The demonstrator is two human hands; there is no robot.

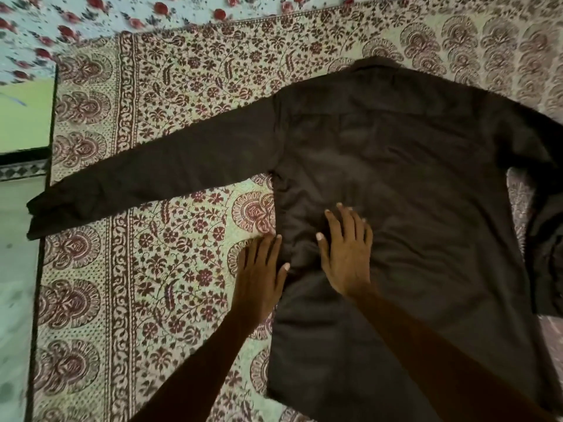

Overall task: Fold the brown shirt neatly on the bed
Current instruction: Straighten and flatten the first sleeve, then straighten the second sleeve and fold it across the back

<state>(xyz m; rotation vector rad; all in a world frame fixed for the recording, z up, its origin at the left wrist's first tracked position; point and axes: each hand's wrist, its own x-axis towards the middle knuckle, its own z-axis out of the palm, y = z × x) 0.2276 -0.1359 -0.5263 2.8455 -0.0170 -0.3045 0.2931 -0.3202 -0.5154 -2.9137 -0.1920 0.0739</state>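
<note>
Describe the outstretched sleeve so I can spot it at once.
Find the brown shirt spread on the patterned bedsheet. Its outstretched sleeve runs straight left from the shoulder, cuff reaching the bed's edge. The other sleeve lies bunched at the right.

1. The left hand (259,269) is bare, and only its back shows, with the thumb and fingers in view.
2. The right hand (347,254) is bare too. Faint ridges of knuckle and tendon run across its back.
3. The fingernails (320,236) are cut short with rounded ends.
4. The left forearm (198,360) is uncovered from the wrist to the bottom edge of the view. It is slim and lies in shadow.
5. The right forearm (441,354) is likewise uncovered to the frame edge. It looks broader nearer the camera, and its surface detail is too dark to make out.
</note>
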